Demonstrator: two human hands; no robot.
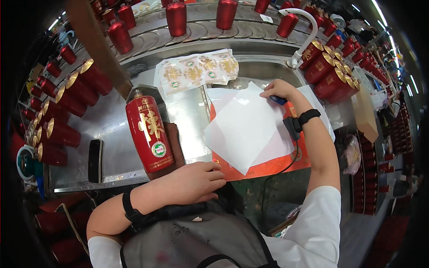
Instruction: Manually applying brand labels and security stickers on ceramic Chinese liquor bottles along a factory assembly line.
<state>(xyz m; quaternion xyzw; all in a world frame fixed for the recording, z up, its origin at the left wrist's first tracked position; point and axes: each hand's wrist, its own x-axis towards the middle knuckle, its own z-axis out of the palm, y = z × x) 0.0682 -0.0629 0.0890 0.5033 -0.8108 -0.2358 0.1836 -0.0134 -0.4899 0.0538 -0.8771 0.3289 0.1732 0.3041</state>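
From our right grip [282, 90], the top white sheet [241, 127] lies to the left and toward the near edge of the tabletop [190, 114]; that hand is the nearer one, its fingertips at the far right side of the papers. The sheet lies cornerwise over an orange-red sheet [219, 169], in the right part of the tabletop, one corner pointing at the near edge and the opposite one at the far edge, its longer diagonal running between them. Our right fingers are bent over a dark blue object [278, 100]; we cannot tell whether they are clamped on it or on paper. Our left grip [196, 181] is at the near edge, fingers loosely curled, with no object visible in them; whether thumb and fingers meet we cannot tell. Just beyond and left, the red bottle [147, 129] points its neck toward the far edge, leaning slightly left, base toward us.
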